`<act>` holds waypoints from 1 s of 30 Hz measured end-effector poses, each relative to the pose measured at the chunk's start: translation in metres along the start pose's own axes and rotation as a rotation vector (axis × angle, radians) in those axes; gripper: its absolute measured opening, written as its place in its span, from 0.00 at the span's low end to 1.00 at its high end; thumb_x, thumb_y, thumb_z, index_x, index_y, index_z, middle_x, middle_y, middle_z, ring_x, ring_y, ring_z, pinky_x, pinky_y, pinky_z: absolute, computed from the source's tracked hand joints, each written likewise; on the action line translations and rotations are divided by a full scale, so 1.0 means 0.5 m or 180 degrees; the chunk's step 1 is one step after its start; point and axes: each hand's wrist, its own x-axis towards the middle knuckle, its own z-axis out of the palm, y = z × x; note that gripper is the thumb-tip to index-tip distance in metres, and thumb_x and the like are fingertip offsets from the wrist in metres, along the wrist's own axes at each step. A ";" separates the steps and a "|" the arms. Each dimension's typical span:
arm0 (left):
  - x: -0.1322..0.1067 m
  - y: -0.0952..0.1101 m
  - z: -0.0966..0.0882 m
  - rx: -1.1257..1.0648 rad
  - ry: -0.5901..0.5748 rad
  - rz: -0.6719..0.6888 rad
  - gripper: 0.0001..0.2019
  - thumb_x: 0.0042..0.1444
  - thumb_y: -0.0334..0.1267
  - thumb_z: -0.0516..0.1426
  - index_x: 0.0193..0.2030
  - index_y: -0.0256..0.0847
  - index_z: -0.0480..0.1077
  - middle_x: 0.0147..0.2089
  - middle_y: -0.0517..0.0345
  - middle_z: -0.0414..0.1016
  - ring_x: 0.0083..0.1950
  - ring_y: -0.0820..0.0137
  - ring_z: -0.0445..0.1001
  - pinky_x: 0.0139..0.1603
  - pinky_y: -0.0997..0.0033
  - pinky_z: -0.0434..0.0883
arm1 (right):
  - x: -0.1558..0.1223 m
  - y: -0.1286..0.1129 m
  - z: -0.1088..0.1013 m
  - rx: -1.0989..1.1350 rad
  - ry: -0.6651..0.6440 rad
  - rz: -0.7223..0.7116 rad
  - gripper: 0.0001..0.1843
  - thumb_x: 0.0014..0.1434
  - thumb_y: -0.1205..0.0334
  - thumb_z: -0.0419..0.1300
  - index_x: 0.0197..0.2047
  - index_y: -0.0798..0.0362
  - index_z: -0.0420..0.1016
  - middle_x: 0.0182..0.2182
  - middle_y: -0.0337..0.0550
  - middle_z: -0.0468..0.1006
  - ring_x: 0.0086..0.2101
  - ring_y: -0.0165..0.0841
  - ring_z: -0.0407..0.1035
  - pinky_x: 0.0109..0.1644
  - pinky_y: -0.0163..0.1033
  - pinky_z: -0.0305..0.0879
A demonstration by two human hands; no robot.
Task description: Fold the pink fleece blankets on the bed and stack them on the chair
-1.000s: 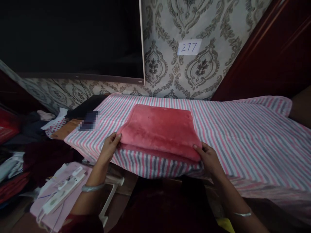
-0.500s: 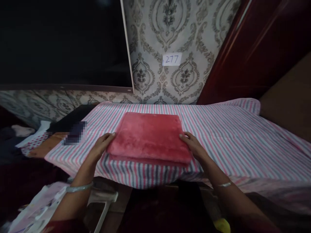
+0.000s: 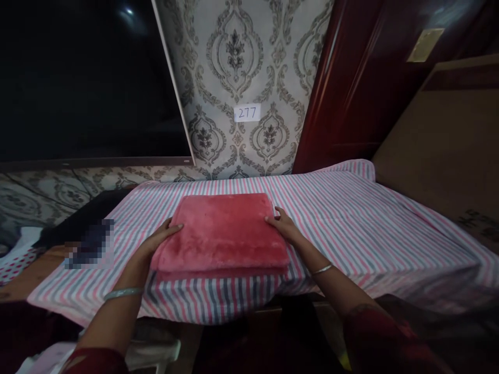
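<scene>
A folded pink-red plush blanket [image 3: 224, 234] lies flat near the front edge of a table, its folded layers showing along the near side. My left hand [image 3: 161, 236] grips its left edge, thumb on top and the other fingers mostly hidden beside or beneath the fabric. At the right edge, my right hand [image 3: 284, 226] holds it in the same manner, thumb pressing the top and a forefinger extended along the side. Under the blanket spreads a pink, grey and white striped cloth [image 3: 331, 223], which hangs over the table's front.
A large dark television screen [image 3: 86, 78] stands behind on the left. A card marked 277 [image 3: 247, 112] is on the patterned wall. To the right are a dark red wooden panel [image 3: 351, 78] and a cardboard box [image 3: 448, 135]. A blurred-out dark object [image 3: 91, 244] lies at left.
My view has turned to the right, so the table and wall sit further left. Both hands remain at the blanket's sides, their thumbs lying slightly further over its top.
</scene>
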 end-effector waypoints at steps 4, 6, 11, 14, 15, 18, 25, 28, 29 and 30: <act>-0.017 0.014 0.018 -0.0298 -0.0367 -0.0156 0.39 0.40 0.51 0.72 0.61 0.46 0.71 0.51 0.44 0.82 0.48 0.51 0.83 0.47 0.56 0.81 | -0.004 -0.014 0.002 0.0333 -0.0182 0.0085 0.48 0.48 0.48 0.71 0.69 0.51 0.61 0.38 0.44 0.82 0.38 0.43 0.79 0.43 0.46 0.76; -0.021 0.015 0.023 -0.0417 -0.0367 -0.0136 0.39 0.41 0.50 0.71 0.62 0.46 0.70 0.52 0.45 0.81 0.49 0.51 0.83 0.49 0.56 0.81 | -0.006 -0.019 0.005 0.0524 -0.0254 0.0101 0.46 0.49 0.49 0.72 0.68 0.50 0.62 0.39 0.46 0.82 0.38 0.44 0.79 0.43 0.47 0.77; -0.019 0.010 0.031 -0.0497 -0.0393 0.0077 0.43 0.37 0.50 0.72 0.63 0.46 0.70 0.55 0.45 0.80 0.56 0.50 0.80 0.56 0.55 0.77 | -0.007 -0.034 0.022 0.0758 -0.0346 0.0007 0.40 0.47 0.55 0.71 0.63 0.49 0.66 0.46 0.46 0.82 0.42 0.43 0.79 0.42 0.45 0.78; -0.024 0.017 0.033 -0.0379 -0.0211 0.0306 0.43 0.37 0.51 0.72 0.64 0.48 0.70 0.57 0.47 0.79 0.63 0.50 0.75 0.62 0.56 0.74 | -0.004 -0.053 0.028 0.0953 -0.0398 -0.0041 0.37 0.46 0.60 0.68 0.60 0.49 0.68 0.44 0.44 0.83 0.39 0.42 0.79 0.39 0.44 0.77; -0.027 0.023 0.033 -0.0326 -0.0107 0.0376 0.42 0.37 0.51 0.72 0.63 0.49 0.71 0.58 0.47 0.79 0.65 0.50 0.73 0.63 0.57 0.73 | -0.002 -0.063 0.027 0.1028 -0.0386 -0.0044 0.36 0.45 0.61 0.68 0.59 0.50 0.68 0.42 0.44 0.83 0.38 0.41 0.79 0.39 0.43 0.77; -0.038 0.051 0.028 -0.0286 0.0084 0.0515 0.41 0.38 0.49 0.71 0.62 0.48 0.72 0.56 0.48 0.80 0.64 0.50 0.73 0.63 0.58 0.72 | 0.012 -0.107 0.010 0.1070 -0.0367 -0.0185 0.34 0.43 0.62 0.68 0.56 0.52 0.71 0.38 0.42 0.84 0.36 0.41 0.78 0.39 0.43 0.76; -0.035 0.074 0.033 -0.0703 0.0155 0.0374 0.31 0.40 0.45 0.71 0.53 0.41 0.75 0.44 0.49 0.83 0.49 0.51 0.82 0.50 0.57 0.80 | 0.074 -0.169 -0.032 0.1057 -0.0393 -0.0518 0.28 0.44 0.62 0.67 0.52 0.52 0.76 0.35 0.41 0.84 0.33 0.39 0.77 0.38 0.41 0.74; -0.034 0.028 0.045 -0.0628 0.0266 -0.0088 0.27 0.36 0.44 0.73 0.45 0.38 0.76 0.40 0.46 0.83 0.46 0.52 0.82 0.45 0.58 0.79 | 0.074 -0.128 -0.027 0.0472 -0.0333 -0.0048 0.22 0.47 0.63 0.65 0.47 0.55 0.78 0.32 0.43 0.83 0.34 0.39 0.77 0.41 0.43 0.74; -0.039 0.011 0.047 -0.0632 0.0336 -0.0173 0.27 0.35 0.45 0.73 0.44 0.37 0.76 0.40 0.45 0.82 0.46 0.53 0.81 0.45 0.58 0.79 | 0.067 -0.109 -0.026 0.0300 -0.0318 0.0047 0.19 0.48 0.63 0.65 0.46 0.55 0.79 0.32 0.44 0.83 0.36 0.40 0.77 0.44 0.44 0.74; -0.047 -0.006 0.047 -0.0646 0.0428 -0.0187 0.28 0.35 0.46 0.73 0.43 0.37 0.75 0.40 0.45 0.82 0.46 0.55 0.81 0.46 0.59 0.78 | 0.058 -0.090 -0.027 0.0180 -0.0262 0.0041 0.18 0.48 0.62 0.64 0.44 0.55 0.79 0.34 0.45 0.84 0.38 0.40 0.77 0.46 0.45 0.73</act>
